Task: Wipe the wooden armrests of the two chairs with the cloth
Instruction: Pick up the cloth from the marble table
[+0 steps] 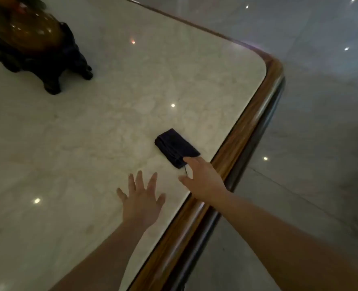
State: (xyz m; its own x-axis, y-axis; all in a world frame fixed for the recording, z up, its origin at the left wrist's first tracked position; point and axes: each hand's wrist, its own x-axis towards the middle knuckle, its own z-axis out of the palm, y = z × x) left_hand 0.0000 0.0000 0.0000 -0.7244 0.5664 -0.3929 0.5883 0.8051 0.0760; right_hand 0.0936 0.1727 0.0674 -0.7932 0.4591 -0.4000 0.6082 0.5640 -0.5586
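Now folded dark cloth (177, 147) on marble table (111, 114), right hand (203, 177) touching it

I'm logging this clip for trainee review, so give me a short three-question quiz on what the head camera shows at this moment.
1. True or false: the folded dark cloth lies near the table's wooden edge.
2. Which hand touches the cloth? A) left hand B) right hand C) neither
3. Fill in: the left hand is spread ____ over the marble top, holding nothing.

Key
1. True. It sits close to the rounded corner.
2. B. Its fingertips are at the cloth's near end, not yet closed on it.
3. Open. No chair armrests are in view, and the dark carved stand sits far left.
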